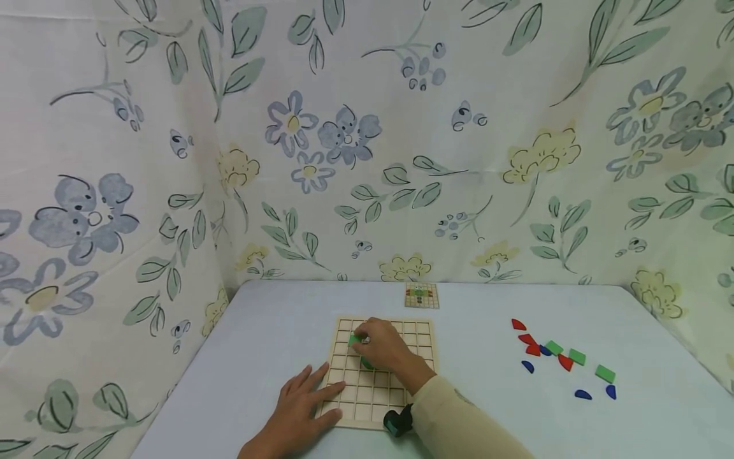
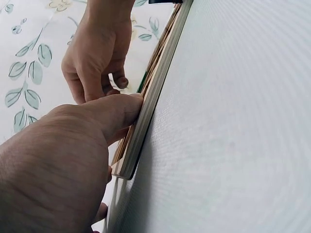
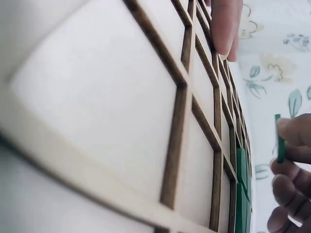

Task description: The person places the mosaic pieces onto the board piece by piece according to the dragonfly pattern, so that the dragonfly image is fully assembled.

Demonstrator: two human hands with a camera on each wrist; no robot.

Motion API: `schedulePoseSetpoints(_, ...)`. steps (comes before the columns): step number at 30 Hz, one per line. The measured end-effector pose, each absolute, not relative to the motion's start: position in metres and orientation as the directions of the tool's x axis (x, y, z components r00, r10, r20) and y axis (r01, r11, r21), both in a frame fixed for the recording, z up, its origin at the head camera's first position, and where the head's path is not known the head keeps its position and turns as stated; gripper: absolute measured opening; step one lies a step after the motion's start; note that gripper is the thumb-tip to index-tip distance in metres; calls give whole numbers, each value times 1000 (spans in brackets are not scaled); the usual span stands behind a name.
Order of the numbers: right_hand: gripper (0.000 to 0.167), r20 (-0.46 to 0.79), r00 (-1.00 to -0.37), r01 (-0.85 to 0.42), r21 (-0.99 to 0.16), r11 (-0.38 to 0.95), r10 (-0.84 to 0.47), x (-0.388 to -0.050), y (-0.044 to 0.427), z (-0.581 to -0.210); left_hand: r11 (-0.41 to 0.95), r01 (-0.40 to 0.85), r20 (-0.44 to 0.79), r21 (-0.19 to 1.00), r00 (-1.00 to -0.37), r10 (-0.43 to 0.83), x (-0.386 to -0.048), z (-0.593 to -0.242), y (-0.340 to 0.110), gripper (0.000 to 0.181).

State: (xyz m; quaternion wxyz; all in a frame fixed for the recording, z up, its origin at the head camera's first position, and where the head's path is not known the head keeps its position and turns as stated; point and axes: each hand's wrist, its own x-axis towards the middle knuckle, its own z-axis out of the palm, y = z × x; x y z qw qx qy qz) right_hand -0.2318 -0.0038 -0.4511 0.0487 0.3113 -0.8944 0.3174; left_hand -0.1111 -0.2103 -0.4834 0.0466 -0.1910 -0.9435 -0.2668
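Observation:
A wooden grid board [image 1: 364,394] lies on the white table. My left hand [image 1: 297,403] rests on its left edge with the fingers spread; in the left wrist view, its thumb [image 2: 121,104] touches the board's rim. Over the upper left part of the board, my right hand [image 1: 385,344] pinches a flat green piece [image 3: 280,139] between thumb and fingers, held on edge just above the surface. Dark green pieces [image 3: 241,204] sit in cells below it; one green piece [image 1: 367,363] shows partly under the hand in the head view.
Behind the board lies a small pattern card [image 1: 421,295]. On the table's right are scattered red quarter-shaped pieces [image 1: 518,324], green rectangles [image 1: 604,373] and blue half-round pieces [image 1: 583,394]. A floral cloth [image 1: 401,210] hangs behind and at the left.

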Motion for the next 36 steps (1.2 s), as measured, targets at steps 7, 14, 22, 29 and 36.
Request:
schedulePoseSetpoints(7,12,207,-814,-569,-474,672,-543,-232,-11,-455,791,374,181,484,-927,328,-112,-483,-210,48)
schedulePoseSetpoints(14,12,167,-822,-557,-427,712,-544,-231,-13,-456,798,357,163,485,-934,319,-113,-483,-208,48)
schedulePoseSetpoints(22,14,195,-819,-565,-437,700,-539,-233,-14,-458,797,362,168,483,-932,321,-112,-482,-209,49)
schedulePoseSetpoints(29,17,201,-817,-567,-447,692,-540,-232,-15,-456,794,367,173,484,-930,325,-112,-481,-210,48)
schedulePoseSetpoints(36,21,214,-822,-552,-529,645,-528,-230,-10,-450,786,375,181,492,-927,329,-112,-482,-210,48)
